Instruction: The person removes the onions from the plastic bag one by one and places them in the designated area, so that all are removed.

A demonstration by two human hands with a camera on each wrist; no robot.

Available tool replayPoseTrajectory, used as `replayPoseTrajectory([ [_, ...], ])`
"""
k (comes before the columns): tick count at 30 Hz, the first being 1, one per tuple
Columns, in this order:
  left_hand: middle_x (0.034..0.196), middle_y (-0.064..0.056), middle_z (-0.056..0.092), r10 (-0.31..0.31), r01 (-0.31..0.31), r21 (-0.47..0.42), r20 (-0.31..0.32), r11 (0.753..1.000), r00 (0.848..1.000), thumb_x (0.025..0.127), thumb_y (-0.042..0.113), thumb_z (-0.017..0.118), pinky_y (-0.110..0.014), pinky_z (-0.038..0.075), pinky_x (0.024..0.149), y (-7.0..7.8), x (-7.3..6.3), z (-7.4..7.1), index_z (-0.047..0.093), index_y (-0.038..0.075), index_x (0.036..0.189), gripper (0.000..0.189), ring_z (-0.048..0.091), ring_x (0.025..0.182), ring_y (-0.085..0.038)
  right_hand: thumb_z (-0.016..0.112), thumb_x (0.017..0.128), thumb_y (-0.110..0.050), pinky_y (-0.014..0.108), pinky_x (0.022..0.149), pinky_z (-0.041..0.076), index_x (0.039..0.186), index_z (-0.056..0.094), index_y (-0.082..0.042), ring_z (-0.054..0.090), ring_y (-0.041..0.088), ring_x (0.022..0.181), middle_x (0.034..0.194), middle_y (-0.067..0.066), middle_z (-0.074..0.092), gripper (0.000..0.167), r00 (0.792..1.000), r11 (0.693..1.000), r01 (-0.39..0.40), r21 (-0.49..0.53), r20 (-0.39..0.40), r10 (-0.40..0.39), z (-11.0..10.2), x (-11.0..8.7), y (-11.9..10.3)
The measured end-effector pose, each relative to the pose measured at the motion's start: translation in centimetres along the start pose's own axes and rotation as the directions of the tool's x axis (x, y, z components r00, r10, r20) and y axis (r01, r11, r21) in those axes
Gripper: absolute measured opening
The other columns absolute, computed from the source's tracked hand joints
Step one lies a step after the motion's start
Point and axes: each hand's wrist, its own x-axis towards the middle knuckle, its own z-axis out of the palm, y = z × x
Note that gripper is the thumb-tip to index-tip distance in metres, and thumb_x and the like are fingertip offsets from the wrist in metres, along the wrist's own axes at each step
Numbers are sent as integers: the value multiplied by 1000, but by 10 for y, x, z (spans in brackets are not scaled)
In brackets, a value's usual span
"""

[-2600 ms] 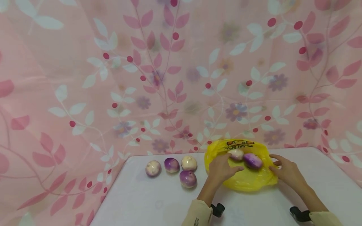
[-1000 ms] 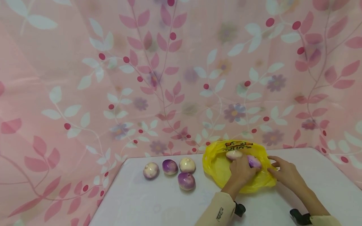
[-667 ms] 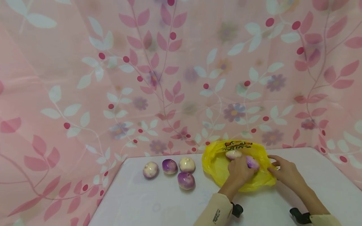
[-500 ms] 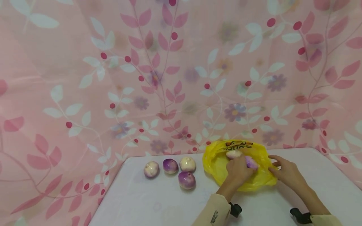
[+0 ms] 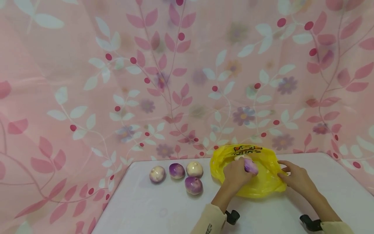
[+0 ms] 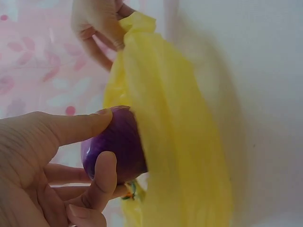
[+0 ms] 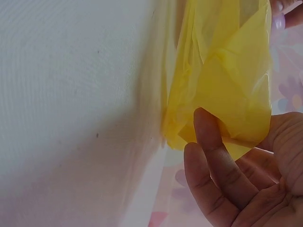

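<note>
My left hand (image 5: 235, 172) grips a purple-and-white turnip (image 5: 251, 166) over the mouth of a yellow plastic bag (image 5: 263, 185). In the left wrist view the turnip (image 6: 116, 142) shows deep purple between thumb and fingers, right beside the bag's edge. Behind that hand, the top of a paler turnip (image 5: 242, 157) shows inside the bag, mostly hidden. At the bag's right side, my right hand (image 5: 298, 177) pinches its rim. The right wrist view shows thumb and fingers on the yellow plastic (image 7: 236, 90).
Several more turnips, among them a pale one (image 5: 157, 174) and a purple one (image 5: 193, 185), lie in a group left of the bag on the white table (image 5: 163, 208). A pink floral curtain (image 5: 187, 81) hangs behind the table's back edge.
My left hand reached into the bag, took hold of the purple turnip and has moved it left, toward the bag's left side. The right hand stays at the bag's rim.
</note>
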Motion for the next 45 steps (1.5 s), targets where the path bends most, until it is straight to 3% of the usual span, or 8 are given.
replayPoseTrajectory([
  [6,86,8,64,-20,19,-32,-40,999,999,76,51,80,-31,49,80,-18,-5,-24,65,19,106,47,59,80,-10,69,90,-15,37,61,57,137,42,7,63,22,71,114,38,57,59,1000,1000,-5,-2,14,5,0,2,-1],
  [12,93,3,69,12,-10,33,-75,999,997,76,53,80,-34,49,76,-36,-7,-44,66,18,109,50,64,85,-17,68,91,-16,37,60,57,138,42,7,63,21,69,114,38,57,59,1000,1000,-6,-6,15,7,1,2,2],
  [20,87,-1,68,38,-32,63,-102,997,994,75,47,82,-34,49,64,-68,-12,-71,64,15,102,46,65,76,-22,69,91,-18,36,61,57,138,42,7,64,22,72,114,37,57,60,1000,1000,-7,-9,17,7,0,3,5],
  [32,99,-6,70,14,-9,38,-141,999,990,75,44,81,-43,52,75,-109,-26,-105,64,12,118,56,66,86,-27,67,91,-18,37,61,57,139,40,8,63,22,72,115,39,57,60,999,1000,-25,-7,28,25,-3,2,1],
  [40,113,-12,69,-76,77,1,-137,997,988,71,46,84,-52,51,81,-143,-38,-133,60,9,130,73,66,97,-35,67,92,-18,37,61,57,138,41,8,63,21,71,115,38,57,59,1000,1000,-14,-8,26,14,0,2,-1],
  [45,113,-13,69,-73,77,23,-139,997,988,73,48,83,-51,52,78,-162,-47,-146,60,10,128,71,66,97,-36,66,92,-18,35,59,56,138,41,7,63,21,70,115,39,57,58,1000,1000,2,-8,20,-2,1,1,0],
])
